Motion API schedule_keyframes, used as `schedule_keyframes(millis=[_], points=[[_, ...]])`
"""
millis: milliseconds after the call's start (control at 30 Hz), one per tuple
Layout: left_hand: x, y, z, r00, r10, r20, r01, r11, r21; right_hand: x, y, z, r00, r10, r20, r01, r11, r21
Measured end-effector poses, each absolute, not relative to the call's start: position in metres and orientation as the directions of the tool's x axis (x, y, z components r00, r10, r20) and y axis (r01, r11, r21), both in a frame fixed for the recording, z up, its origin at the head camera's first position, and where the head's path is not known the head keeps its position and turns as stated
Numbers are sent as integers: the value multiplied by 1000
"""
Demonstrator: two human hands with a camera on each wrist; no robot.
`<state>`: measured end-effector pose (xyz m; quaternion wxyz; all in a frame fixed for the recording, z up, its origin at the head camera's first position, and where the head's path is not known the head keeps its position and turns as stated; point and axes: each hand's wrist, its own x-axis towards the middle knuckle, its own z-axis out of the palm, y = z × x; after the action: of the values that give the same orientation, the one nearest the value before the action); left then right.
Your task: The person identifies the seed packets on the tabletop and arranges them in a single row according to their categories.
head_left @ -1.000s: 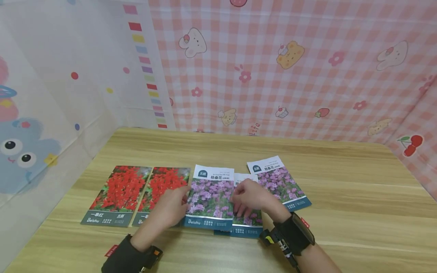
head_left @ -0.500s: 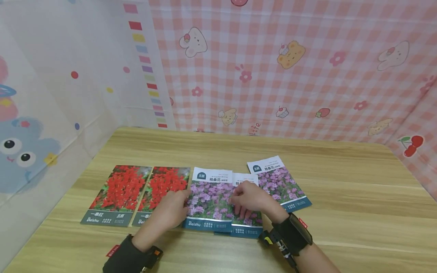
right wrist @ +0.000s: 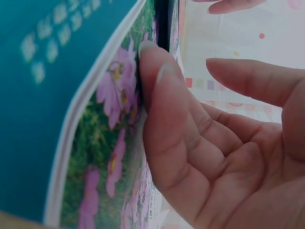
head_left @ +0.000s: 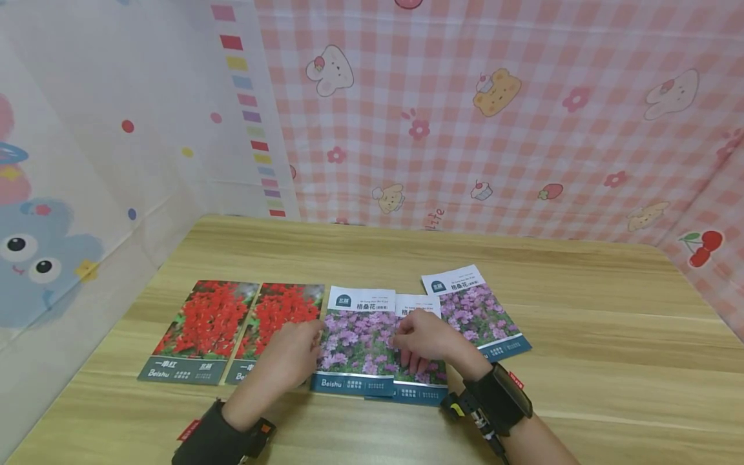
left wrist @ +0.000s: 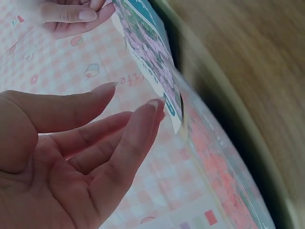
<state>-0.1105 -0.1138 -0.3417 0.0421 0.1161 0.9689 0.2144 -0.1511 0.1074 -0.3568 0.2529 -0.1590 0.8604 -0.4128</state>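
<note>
A seed packet with purple flowers lies between my two hands. The left hand has its fingertips at that packet's left edge; in the left wrist view its thumb stands apart from the loosely bent fingers. My right hand rests its fingertips on a second purple-flower packet, partly tucked under the first. Seen from the right wrist, the fingertips touch the printed face and the thumb is held away. Part of the second packet is hidden by the right hand.
Two red-flower packets, an outer one and an inner one, lie at the left, the inner partly behind the left hand. A third purple-flower packet lies tilted at the right. Patterned cloth hangs behind the wooden table.
The middle purple-flower packet has shifted slightly left and toward me, settling lower between the hands, mostly in the first half second. Both hands have barely moved.
</note>
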Motion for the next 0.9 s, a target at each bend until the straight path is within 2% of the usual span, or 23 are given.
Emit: schedule_keyframes(millis=[133,267,400,567,900], points=[[-109,-111,-344,-939,344,-14,304,848,435,-151,107,-357,-822,-480,-305,-70,617,-784],[-104,-110,-346,-862,507,-12,450,775,444,-151,107,-357,-821,-482,-305,-75,621,-780],[-101,-109,-346,-785,618,-44,556,734,390,-151,107,-357,-820,-485,-304,-81,624,-777],[-97,-109,-345,-744,652,-147,584,742,330,-151,107,-356,-821,-485,-301,-91,631,-770],[-96,-109,-345,-742,629,-231,555,770,315,-151,108,-356,-818,-500,-284,-91,601,-794]])
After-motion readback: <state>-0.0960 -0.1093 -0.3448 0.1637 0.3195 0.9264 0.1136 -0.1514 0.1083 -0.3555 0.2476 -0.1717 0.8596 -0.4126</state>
